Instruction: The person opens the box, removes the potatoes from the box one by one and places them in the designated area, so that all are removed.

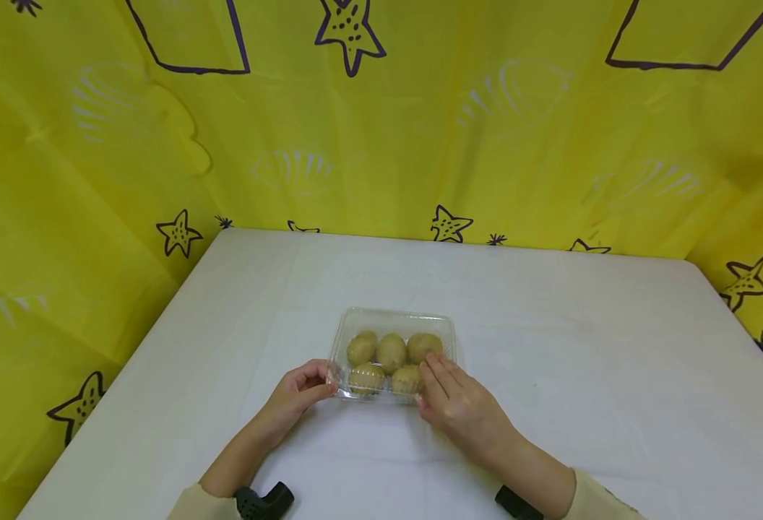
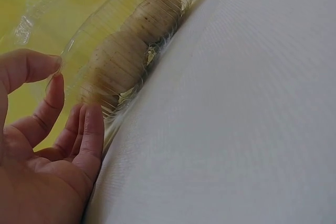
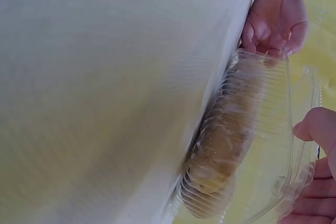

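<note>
A clear plastic container (image 1: 391, 315) lies on the white table with several potatoes (image 1: 391, 352) inside it. Their brownish skins show through the ribbed wall in the left wrist view. At the container's left front corner my left hand (image 1: 300, 392) pinches the plastic rim between thumb and index finger, its other fingertips close to the wall. My right hand (image 1: 461, 408) is at the right front part, fingers over the top and thumb at the front edge. In the right wrist view a clear lid edge (image 3: 311, 90) stands slightly apart from the base rim.
The white table (image 1: 583, 375) extends around the container on all sides. A yellow cloth (image 1: 407, 130) with star and shell drawings hangs behind it and along both sides. Dark wrist devices (image 1: 266, 501) are worn below both hands.
</note>
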{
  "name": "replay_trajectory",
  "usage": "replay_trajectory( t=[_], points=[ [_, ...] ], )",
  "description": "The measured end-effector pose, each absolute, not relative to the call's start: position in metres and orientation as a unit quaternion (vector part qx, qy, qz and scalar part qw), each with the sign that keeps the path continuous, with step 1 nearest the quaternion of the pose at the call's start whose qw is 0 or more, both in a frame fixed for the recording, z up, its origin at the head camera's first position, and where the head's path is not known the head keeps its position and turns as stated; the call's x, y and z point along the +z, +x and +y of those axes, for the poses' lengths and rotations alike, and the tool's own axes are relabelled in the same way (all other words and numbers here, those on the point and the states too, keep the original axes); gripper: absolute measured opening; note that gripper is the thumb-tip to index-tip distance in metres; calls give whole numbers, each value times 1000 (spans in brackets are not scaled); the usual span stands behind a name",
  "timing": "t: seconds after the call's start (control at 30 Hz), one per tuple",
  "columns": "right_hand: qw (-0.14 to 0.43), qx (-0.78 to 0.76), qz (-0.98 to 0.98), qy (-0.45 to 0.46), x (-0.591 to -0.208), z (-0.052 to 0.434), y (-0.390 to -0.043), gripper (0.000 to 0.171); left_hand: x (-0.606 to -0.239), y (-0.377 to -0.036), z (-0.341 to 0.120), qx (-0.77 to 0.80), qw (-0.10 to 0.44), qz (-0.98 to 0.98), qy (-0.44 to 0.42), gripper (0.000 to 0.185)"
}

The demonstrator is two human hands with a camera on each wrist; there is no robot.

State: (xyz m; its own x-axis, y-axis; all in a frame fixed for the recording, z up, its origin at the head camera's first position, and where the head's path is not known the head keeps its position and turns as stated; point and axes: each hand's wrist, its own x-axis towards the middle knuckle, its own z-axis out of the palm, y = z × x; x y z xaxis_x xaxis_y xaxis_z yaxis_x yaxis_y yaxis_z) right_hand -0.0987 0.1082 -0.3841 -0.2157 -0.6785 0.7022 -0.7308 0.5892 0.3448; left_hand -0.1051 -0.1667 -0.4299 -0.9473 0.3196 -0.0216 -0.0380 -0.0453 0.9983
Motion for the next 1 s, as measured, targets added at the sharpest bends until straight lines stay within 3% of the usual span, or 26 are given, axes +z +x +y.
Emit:
replay_trajectory(
  t=[0.7,1.0],
  points=[
    [437,54,-787,431,-383,110,-100,42,-431,-108,-172,705,123,684,143,11],
    [412,68,-807,418,-385,110,-98,44,-430,-107,-172,706,139,684,123,13]
  ],
)
